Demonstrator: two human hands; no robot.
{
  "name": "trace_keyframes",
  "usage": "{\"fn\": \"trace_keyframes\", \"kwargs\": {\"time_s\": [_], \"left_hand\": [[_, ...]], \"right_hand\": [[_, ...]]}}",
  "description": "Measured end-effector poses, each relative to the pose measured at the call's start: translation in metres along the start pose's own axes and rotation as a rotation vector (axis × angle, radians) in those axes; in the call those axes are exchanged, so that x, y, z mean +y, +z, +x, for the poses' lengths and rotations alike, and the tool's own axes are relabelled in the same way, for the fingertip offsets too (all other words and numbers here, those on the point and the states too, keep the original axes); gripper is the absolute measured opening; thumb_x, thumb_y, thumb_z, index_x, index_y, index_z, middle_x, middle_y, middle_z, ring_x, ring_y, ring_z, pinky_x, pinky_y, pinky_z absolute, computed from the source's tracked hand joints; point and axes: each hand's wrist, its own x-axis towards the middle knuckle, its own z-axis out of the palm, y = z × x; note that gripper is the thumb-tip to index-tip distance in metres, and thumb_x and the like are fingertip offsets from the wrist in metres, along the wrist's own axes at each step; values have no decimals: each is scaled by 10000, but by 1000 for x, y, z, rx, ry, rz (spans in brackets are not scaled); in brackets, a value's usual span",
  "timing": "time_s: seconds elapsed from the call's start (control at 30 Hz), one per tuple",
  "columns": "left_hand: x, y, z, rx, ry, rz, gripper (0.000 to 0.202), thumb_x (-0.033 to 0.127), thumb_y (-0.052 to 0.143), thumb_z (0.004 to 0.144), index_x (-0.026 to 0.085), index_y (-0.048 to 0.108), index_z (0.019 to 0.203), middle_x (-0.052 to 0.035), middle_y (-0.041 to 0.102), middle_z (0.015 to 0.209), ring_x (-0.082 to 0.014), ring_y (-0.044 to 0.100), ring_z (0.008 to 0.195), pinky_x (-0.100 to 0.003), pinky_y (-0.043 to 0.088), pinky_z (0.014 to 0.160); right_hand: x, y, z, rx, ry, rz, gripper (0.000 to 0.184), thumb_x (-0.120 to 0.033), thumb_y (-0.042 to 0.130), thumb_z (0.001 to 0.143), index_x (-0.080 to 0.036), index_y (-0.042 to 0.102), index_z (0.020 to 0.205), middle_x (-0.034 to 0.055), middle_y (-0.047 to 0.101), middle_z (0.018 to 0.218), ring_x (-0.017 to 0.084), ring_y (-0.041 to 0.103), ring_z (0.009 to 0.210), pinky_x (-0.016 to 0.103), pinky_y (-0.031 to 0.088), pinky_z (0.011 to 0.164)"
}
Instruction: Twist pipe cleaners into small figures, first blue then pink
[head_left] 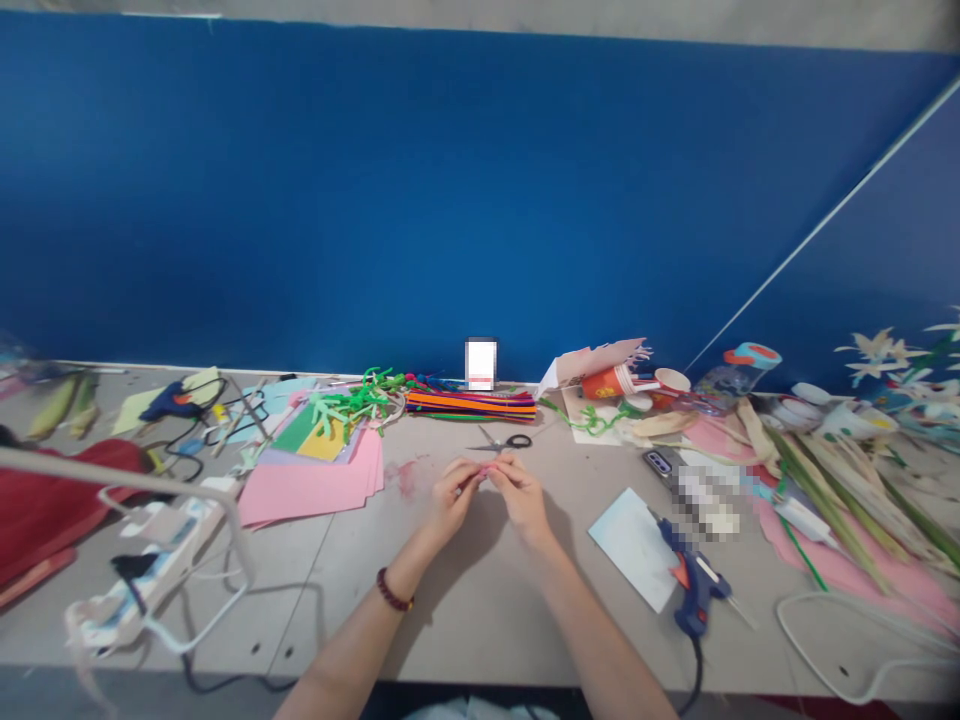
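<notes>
My left hand (456, 490) and my right hand (517, 492) meet over the middle of the table, fingertips pinched together. Between them is a small pink-red piece (486, 468), mostly hidden by the fingers, so its kind does not show. Just beyond the fingertips lie scissors (517, 441) with dark handles, blades apart. Behind these is a bundle of orange, purple and green pipe cleaners (471, 405). A bead bracelet (394, 590) circles my left wrist.
Pink paper sheets (300, 490) and green pipe cleaners (352, 405) lie left, beyond a power strip (161, 570). A blue glue gun (696, 585) rests right, by a pale blue sheet (630, 545). Behind are a phone (481, 363), a red paper cup (606, 381) and dried husks (832, 490).
</notes>
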Motion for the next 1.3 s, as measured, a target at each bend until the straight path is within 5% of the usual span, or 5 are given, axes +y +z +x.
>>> {"fn": "trace_keyframes", "kwargs": {"time_s": [0.2, 0.4, 0.73, 1.0, 1.3], "left_hand": [[2, -1, 3, -13, -55, -86, 217, 316, 544, 860, 149, 681, 844, -41, 582, 737, -123, 521, 665, -241, 429, 604], [3, -1, 4, -113, -370, -334, 382, 499, 620, 761, 122, 666, 806, 19, 500, 594, -71, 412, 495, -207, 339, 469], [4, 0, 3, -207, -651, -635, 440, 514, 738, 632, 118, 627, 789, 52, 462, 543, -31, 362, 410, -176, 304, 388], [10, -2, 5, -229, -707, -715, 445, 524, 742, 621, 116, 580, 691, 40, 477, 550, -25, 363, 399, -164, 273, 355], [6, -3, 4, -240, -724, -744, 452, 527, 743, 620, 113, 585, 708, 51, 459, 514, -20, 346, 382, -161, 254, 360]], "right_hand": [[4, -1, 4, -56, 42, 75, 198, -386, 676, 747, -249, 753, 867, 43, 589, 900, 184, 540, 907, 337, 429, 867], [5, -3, 8, -108, 118, 178, 252, -451, 710, 694, -229, 761, 803, 53, 632, 913, 195, 549, 940, 360, 406, 930], [3, -2, 6, -47, 198, 264, 242, -435, 775, 605, -205, 743, 675, 45, 617, 807, 176, 534, 805, 313, 450, 765], [-7, 1, 5, -64, 246, 292, 271, -440, 784, 591, -178, 718, 620, 28, 593, 736, 142, 503, 715, 271, 433, 687], [-7, -1, 6, -116, 320, 326, 387, -480, 810, 533, -195, 752, 789, 36, 658, 725, 152, 546, 684, 298, 457, 701]]}}
